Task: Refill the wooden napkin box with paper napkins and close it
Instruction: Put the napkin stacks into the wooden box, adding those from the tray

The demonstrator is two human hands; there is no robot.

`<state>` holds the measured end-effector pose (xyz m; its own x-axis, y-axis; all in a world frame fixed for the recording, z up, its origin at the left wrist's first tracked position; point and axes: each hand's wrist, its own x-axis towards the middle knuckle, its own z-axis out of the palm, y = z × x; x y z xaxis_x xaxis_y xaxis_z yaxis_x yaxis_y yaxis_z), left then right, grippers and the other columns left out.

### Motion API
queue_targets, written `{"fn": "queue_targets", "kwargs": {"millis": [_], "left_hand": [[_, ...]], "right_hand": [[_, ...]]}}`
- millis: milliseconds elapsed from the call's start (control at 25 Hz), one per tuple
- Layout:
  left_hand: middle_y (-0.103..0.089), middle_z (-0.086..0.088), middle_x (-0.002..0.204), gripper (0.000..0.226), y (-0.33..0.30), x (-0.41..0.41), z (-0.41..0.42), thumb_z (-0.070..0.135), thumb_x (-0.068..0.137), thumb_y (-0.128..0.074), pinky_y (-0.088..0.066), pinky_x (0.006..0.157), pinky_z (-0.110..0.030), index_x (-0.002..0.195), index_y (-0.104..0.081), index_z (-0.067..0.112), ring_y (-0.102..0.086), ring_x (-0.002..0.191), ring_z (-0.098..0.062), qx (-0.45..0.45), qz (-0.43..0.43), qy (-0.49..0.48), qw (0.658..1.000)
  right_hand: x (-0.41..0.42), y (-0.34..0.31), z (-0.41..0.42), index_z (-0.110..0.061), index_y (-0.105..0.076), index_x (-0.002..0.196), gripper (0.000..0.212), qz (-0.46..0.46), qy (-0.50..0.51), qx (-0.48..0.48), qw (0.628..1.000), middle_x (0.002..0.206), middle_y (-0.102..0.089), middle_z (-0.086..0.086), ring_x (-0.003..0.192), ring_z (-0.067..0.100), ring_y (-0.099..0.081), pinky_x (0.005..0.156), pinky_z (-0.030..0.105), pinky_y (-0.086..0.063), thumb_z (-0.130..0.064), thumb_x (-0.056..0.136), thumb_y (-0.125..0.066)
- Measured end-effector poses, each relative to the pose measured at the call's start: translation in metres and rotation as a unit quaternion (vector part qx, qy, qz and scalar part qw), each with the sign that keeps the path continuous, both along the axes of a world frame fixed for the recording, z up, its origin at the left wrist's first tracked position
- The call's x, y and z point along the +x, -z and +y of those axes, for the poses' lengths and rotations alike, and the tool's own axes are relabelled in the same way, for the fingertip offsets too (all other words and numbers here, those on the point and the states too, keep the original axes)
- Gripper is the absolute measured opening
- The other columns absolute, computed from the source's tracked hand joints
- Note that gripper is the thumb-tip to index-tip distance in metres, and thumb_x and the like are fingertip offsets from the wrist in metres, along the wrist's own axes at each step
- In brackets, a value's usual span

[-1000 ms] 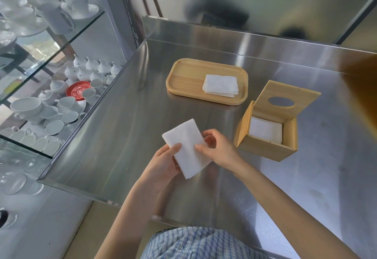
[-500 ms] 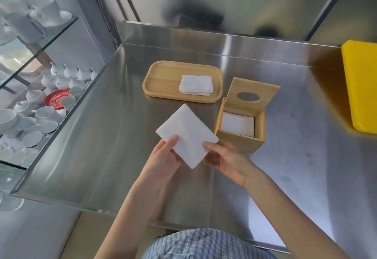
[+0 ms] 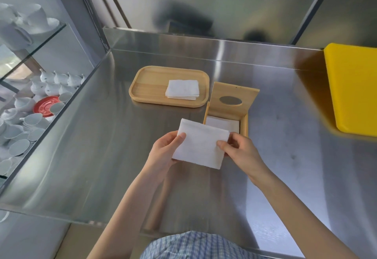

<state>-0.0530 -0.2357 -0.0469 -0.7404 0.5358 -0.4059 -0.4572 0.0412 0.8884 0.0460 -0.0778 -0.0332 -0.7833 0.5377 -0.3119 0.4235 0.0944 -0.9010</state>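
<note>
Checked cloth: blue-and-white fabric (image 3: 195, 246) at the near edge, the person's clothing
Steel counter (image 3: 91, 156): brushed metal, carrying everything below
Left hand (image 3: 165, 152): thumb on top of the held napkin's left edge, fingers beneath, pinched on it
Right hand (image 3: 242, 152): thumb and fingers clamped on the same napkin's right edge
Held napkin (image 3: 201, 144): white, folded, lifted off the counter between both hands, its far right corner overlapping the near left rim of the box in this view
Wooden napkin box (image 3: 244, 125): just beyond the right hand, open, with white napkins (image 3: 223, 123) lying flat inside
Box lid (image 3: 232, 101): hinged at the far side, standing up and tilted back, with an oval cut-out through it
Wooden tray (image 3: 151, 85): just beyond and left of the box, oval-cornered, low rim
Tray contents: a small stack of folded white napkins (image 3: 182, 89) in its right half, left half bare
Yellow board (image 3: 355, 89): far right on the counter, well apart from the box
Glass shelves (image 3: 40, 40): left of the counter, holding white cups and jugs (image 3: 53, 85) and one red saucer (image 3: 46, 105)
Writing: no readable label anywhere
</note>
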Motion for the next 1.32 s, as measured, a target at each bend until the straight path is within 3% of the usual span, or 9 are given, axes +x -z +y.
{"fn": "queue_targets", "kwargs": {"millis": [200, 360, 480, 560, 680, 880, 1000, 1120, 1320], "left_hand": [[-0.066, -0.008, 0.092, 0.012, -0.003, -0.011, 0.032, 0.020, 0.091, -0.057, -0.049, 0.075, -0.031, 0.087, -0.065, 0.013, -0.060, 0.083, -0.022, -0.054, 0.026, 0.008, 0.998], [-0.064, -0.003, 0.089, 0.012, -0.004, -0.026, 0.065, 0.023, 0.089, -0.058, -0.046, 0.076, -0.031, 0.088, -0.065, 0.012, -0.057, 0.086, -0.020, -0.206, 0.170, 0.024, 0.963], [-0.065, -0.004, 0.093, 0.022, -0.008, -0.033, 0.085, 0.022, 0.090, -0.055, -0.044, 0.070, -0.027, 0.101, -0.065, 0.005, -0.058, 0.090, -0.021, -0.289, 0.297, 0.062, 0.908], [-0.068, -0.007, 0.103, 0.023, -0.008, -0.033, 0.093, 0.024, 0.092, -0.051, -0.045, 0.074, -0.032, 0.103, -0.063, 0.007, -0.059, 0.098, -0.027, -0.359, 0.398, 0.101, 0.838], [-0.065, -0.002, 0.116, 0.025, -0.002, -0.036, 0.105, 0.021, 0.095, -0.043, -0.040, 0.082, -0.032, 0.113, -0.059, 0.013, -0.050, 0.113, -0.024, -0.421, 0.564, 0.157, 0.693], [-0.059, 0.000, 0.124, 0.027, 0.010, -0.041, 0.124, 0.012, 0.091, -0.053, -0.037, 0.081, -0.028, 0.118, -0.055, 0.014, -0.046, 0.120, -0.021, -0.478, 0.637, 0.252, 0.550], [-0.058, -0.003, 0.124, 0.028, 0.014, -0.042, 0.131, 0.009, 0.091, -0.055, -0.041, 0.071, -0.028, 0.118, -0.054, 0.011, -0.052, 0.118, -0.022, -0.497, 0.621, 0.281, 0.537], [-0.059, -0.004, 0.124, 0.028, 0.013, -0.045, 0.135, 0.013, 0.092, -0.053, -0.046, 0.076, -0.029, 0.121, -0.053, 0.010, -0.053, 0.118, -0.022, -0.503, 0.626, 0.298, 0.516], [-0.059, -0.007, 0.124, 0.031, 0.005, -0.043, 0.132, 0.025, 0.096, -0.047, -0.046, 0.079, -0.032, 0.121, -0.050, 0.007, -0.053, 0.118, -0.025, -0.488, 0.596, 0.297, 0.564]], "right_hand": [[-0.003, -0.002, 0.027, -0.017, -0.060, 0.099, 0.011, 0.003, 0.033, 0.072, 0.997, 0.097, -0.066, 0.002, 0.091, 0.020, -0.062, 0.083, 0.033, -0.050, -0.016, 0.088, -0.061], [-0.019, 0.000, 0.052, -0.011, -0.059, 0.106, 0.019, -0.023, 0.060, 0.169, 0.983, 0.091, -0.061, -0.002, 0.087, 0.018, -0.058, 0.061, 0.016, -0.044, -0.018, 0.088, -0.060], [-0.027, 0.005, 0.065, -0.012, -0.059, 0.103, 0.017, -0.057, 0.047, 0.251, 0.965, 0.091, -0.064, 0.001, 0.092, 0.025, -0.062, 0.070, 0.031, -0.051, -0.021, 0.089, -0.056], [-0.029, 0.008, 0.070, -0.015, -0.058, 0.104, 0.018, -0.107, 0.006, 0.338, 0.935, 0.097, -0.069, 0.005, 0.095, 0.030, -0.062, 0.074, 0.037, -0.050, -0.025, 0.091, -0.052], [-0.033, 0.010, 0.074, -0.013, -0.056, 0.108, 0.021, -0.167, -0.072, 0.462, 0.868, 0.103, -0.069, 0.011, 0.096, 0.035, -0.062, 0.070, 0.035, -0.045, -0.024, 0.095, -0.044], [-0.045, 0.009, 0.073, -0.010, -0.051, 0.097, 0.008, -0.237, -0.161, 0.566, 0.773, 0.102, -0.070, 0.013, 0.094, 0.035, -0.064, 0.046, 0.025, -0.019, -0.007, 0.090, -0.048], [-0.052, 0.011, 0.073, -0.008, -0.054, 0.107, 0.020, -0.264, -0.184, 0.568, 0.758, 0.108, -0.068, 0.012, 0.100, 0.032, -0.063, 0.059, 0.029, -0.029, -0.001, 0.089, -0.050], [-0.059, 0.013, 0.073, -0.007, -0.056, 0.112, 0.023, -0.263, -0.184, 0.567, 0.758, 0.115, -0.066, 0.011, 0.108, 0.031, -0.061, 0.066, 0.029, -0.031, -0.001, 0.093, -0.044], [-0.058, 0.011, 0.075, -0.007, -0.060, 0.106, 0.021, -0.265, -0.167, 0.554, 0.771, 0.111, -0.068, 0.012, 0.103, 0.033, -0.062, 0.065, 0.029, -0.031, -0.005, 0.093, -0.044]]}}
